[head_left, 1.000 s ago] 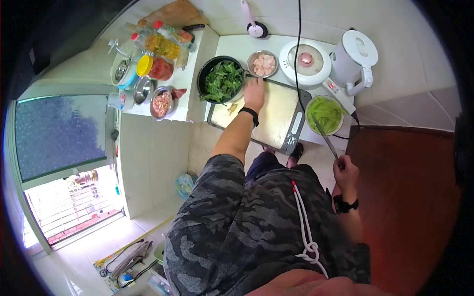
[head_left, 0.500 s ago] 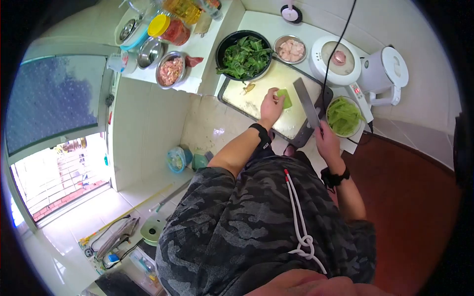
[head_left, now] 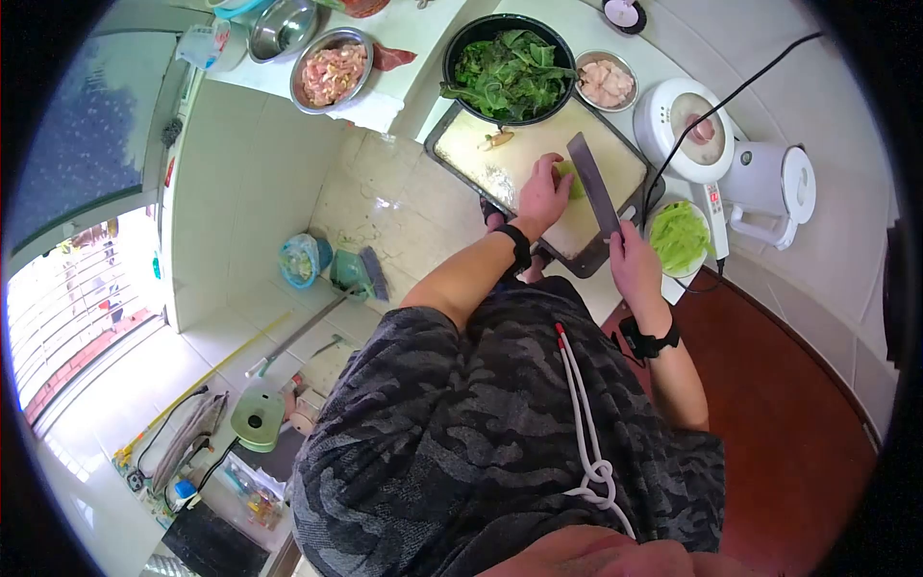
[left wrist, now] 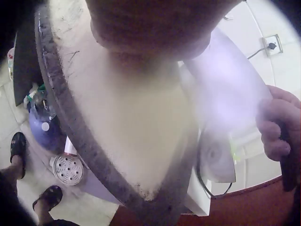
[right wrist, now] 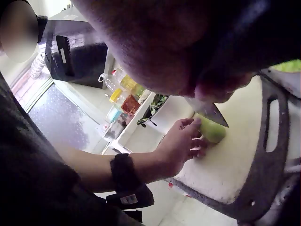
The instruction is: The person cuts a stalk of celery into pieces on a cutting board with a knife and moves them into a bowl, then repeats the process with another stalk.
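Note:
On the cutting board (head_left: 471, 144), my left hand (head_left: 544, 192) holds a pale green vegetable chunk (right wrist: 215, 131) with bent fingers along its side. My right hand (head_left: 635, 264) grips the handle of a wide-bladed kitchen knife (head_left: 596, 188). In the right wrist view the blade overlaps the top of the chunk, close to the left fingertips. A small tan root-like piece (head_left: 496, 141) lies on the board by the black pot. The left wrist view is blurred, and the chunk does not show there.
Behind the board stand a black pot of dark leaves (head_left: 510, 72) and a bowl of pale meat (head_left: 606, 83). On the right are a bowl of green slices (head_left: 679, 238), a white cooker (head_left: 683, 130) and a kettle (head_left: 769, 192). A black cord (head_left: 740, 77) hangs across the cooker.
My left hand has come from the board's far edge beside the pot to mid-board with the green chunk. The knife has swung from over the slice bowl to beside the chunk. The head view has shifted.

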